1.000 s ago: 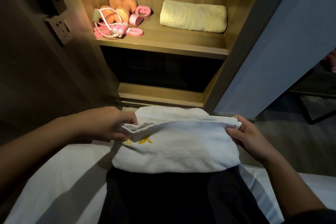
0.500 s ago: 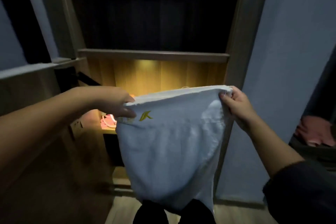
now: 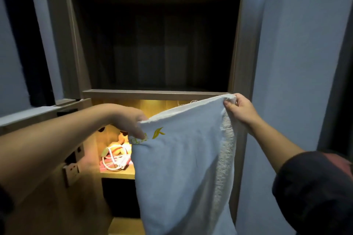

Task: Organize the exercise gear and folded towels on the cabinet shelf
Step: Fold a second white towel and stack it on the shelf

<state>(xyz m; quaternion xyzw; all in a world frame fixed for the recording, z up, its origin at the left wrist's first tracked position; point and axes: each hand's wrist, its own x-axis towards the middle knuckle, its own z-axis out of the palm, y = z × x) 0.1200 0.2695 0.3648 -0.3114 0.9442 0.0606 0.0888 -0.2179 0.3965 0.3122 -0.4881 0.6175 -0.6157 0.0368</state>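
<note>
Close to me, between two outstretched bare forearms, hangs a white terry-cloth towel with a small yellow embroidered mark [image 3: 181, 168]. The left hand [image 3: 131, 125] pinches its upper left corner, fingers closed on the cloth right beside the mark. The right hand [image 3: 241, 110] grips the upper right corner and sits higher, so the top edge slants up toward the right. The towel's long axis drops straight down, and its lower end runs out of view.

Just behind the cloth sits the warm-lit wooden cabinet shelf [image 3: 122, 175], its right part hidden by the towel. On the visible left part lies the pink and orange exercise gear with a looped white cord [image 3: 114, 155], below and beyond the left hand, which is the nearer of the two. I'd say the towel wants folding before it goes in, and the spot for it lies forward and down from both hands, to the right of the gear.

Farther back and above, a dark upper cabinet compartment [image 3: 156, 53] shows nothing I can make out.
</note>
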